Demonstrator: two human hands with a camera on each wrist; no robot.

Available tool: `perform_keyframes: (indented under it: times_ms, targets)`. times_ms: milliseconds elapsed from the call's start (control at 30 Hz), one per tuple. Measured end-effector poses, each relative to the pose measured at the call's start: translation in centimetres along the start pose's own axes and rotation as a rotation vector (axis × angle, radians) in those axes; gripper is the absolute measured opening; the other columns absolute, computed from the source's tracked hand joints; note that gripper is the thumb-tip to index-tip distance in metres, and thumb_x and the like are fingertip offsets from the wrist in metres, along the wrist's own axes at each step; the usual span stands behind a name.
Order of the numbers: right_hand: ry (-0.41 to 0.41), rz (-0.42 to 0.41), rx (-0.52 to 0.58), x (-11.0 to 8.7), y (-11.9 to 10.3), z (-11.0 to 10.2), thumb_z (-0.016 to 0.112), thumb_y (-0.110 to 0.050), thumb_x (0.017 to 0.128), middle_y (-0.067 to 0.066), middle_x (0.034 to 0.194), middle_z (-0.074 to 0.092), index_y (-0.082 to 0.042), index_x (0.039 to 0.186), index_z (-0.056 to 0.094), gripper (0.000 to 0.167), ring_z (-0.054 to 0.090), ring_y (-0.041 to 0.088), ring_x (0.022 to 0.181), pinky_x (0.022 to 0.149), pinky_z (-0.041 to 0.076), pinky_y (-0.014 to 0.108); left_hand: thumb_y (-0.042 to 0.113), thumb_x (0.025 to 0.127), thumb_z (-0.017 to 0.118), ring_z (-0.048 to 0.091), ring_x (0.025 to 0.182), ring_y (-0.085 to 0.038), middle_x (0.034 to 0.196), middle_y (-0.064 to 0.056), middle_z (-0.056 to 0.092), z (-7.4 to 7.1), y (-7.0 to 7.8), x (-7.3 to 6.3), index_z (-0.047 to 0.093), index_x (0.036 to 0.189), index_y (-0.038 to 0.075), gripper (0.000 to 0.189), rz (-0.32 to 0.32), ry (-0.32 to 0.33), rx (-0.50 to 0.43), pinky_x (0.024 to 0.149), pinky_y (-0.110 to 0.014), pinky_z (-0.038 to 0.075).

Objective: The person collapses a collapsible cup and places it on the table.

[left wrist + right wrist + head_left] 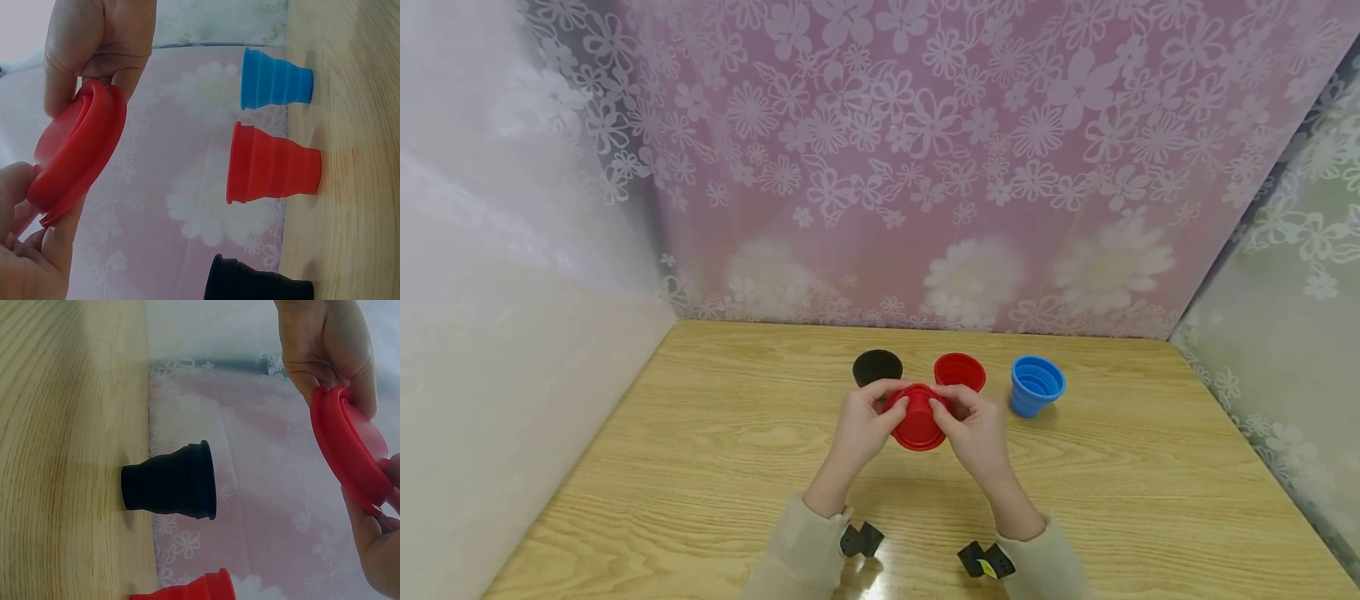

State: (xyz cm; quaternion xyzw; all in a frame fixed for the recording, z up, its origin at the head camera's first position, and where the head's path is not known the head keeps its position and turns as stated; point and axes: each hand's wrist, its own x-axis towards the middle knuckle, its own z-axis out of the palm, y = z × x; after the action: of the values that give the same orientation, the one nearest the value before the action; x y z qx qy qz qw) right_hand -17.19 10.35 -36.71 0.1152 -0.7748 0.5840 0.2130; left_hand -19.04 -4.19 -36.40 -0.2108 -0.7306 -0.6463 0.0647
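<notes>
Working before a flowered backdrop [865, 167], over the wooden desk [715, 425], with left grip [862, 423] and right grip [981, 429] both pinching the edge of a flattened red cup [919, 427]. Best done, by judgement, through pressing evenly with both thumbs [893, 412], backing the edge from behind and shifting round little by little, so as not to buckle one side. Standing beyond the left grip: a black cup [877, 367]; beyond the right grip: an upright red cup [959, 369]; farther out, to the right of the right grip: a blue cup [1036, 390]. Held midway between both grips, raised clear of the desk: the flattened red cup.
</notes>
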Motion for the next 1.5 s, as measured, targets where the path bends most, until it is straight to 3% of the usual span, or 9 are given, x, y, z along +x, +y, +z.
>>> perform_keyframes:
  times_ms: [200,600,833,967,1067,1200,1500]
  targets:
    - [0.002,0.015,0.042,0.1,0.0,0.0,0.062,0.009,0.076,0.022,0.084,0.064,0.011,0.093,0.063,0.017,0.062,0.027,0.067,0.058,0.051,0.023,-0.006,0.082,0.056,0.061,0.070,-0.027,0.093,-0.021,0.061,-0.1,0.0,0.1,0.061,0.100,-0.009,0.019,-0.008,-0.001,0.011,0.062,-0.027,0.052]
    - [-0.015,0.045,0.178,0.3,0.2,-0.3,0.057,0.010,0.079,0.029,0.088,0.060,0.017,0.098,0.059,0.019,0.061,0.009,0.071,0.062,0.051,0.023,-0.002,0.083,0.058,0.059,0.070,-0.026,0.093,-0.022,0.062,-0.4,-0.1,0.2,0.061,0.103,-0.009,0.022,-0.057,0.008,-0.042,0.061,-0.024,0.051]
    - [0.000,0.059,0.242,0.5,2.8,-0.2,0.059,0.004,0.081,0.022,0.090,0.062,0.011,0.101,0.061,0.022,0.061,0.011,0.072,0.063,0.052,0.025,0.001,0.084,0.057,0.060,0.075,-0.024,0.098,-0.021,0.061,-0.4,-0.2,0.2,0.060,0.105,-0.009,0.023,-0.075,0.000,-0.074,0.064,-0.027,0.052]
    - [0.005,0.062,0.251,0.6,2.9,-0.2,0.059,0.003,0.082,0.018,0.090,0.063,0.011,0.103,0.060,0.023,0.061,0.013,0.074,0.063,0.052,0.026,0.002,0.086,0.055,0.060,0.077,-0.025,0.097,-0.023,0.060,-0.4,-0.2,0.3,0.059,0.106,-0.010,0.024,-0.059,0.003,-0.091,0.065,-0.027,0.052]
    - [0.016,0.076,0.258,0.6,2.8,-0.3,0.059,0.002,0.082,0.013,0.090,0.063,0.011,0.103,0.060,0.023,0.061,0.014,0.075,0.063,0.052,0.027,0.004,0.087,0.055,0.060,0.080,-0.026,0.097,-0.022,0.060,-0.5,-1.3,0.5,0.057,0.108,-0.009,0.025,-0.073,0.003,-0.119,0.067,-0.028,0.052]
    - [0.045,0.094,0.266,0.7,2.8,-0.6,0.059,0.002,0.082,0.005,0.090,0.064,0.010,0.105,0.060,0.025,0.061,0.015,0.077,0.064,0.052,0.028,0.011,0.086,0.058,0.061,0.078,-0.022,0.095,-0.017,0.062,-0.9,-3.0,1.0,0.059,0.106,-0.005,0.026,-0.136,-0.006,-0.123,0.068,-0.030,0.052]
    - [0.078,0.163,0.275,0.8,2.6,-1.0,0.059,-0.001,0.083,0.004,0.091,0.063,0.008,0.108,0.059,0.026,0.060,0.015,0.079,0.066,0.052,0.028,0.021,0.083,0.063,0.062,0.076,-0.023,0.088,-0.012,0.064,-1.5,-3.8,1.1,0.064,0.100,-0.003,0.030,-0.212,-0.072,-0.119,0.068,-0.031,0.052]
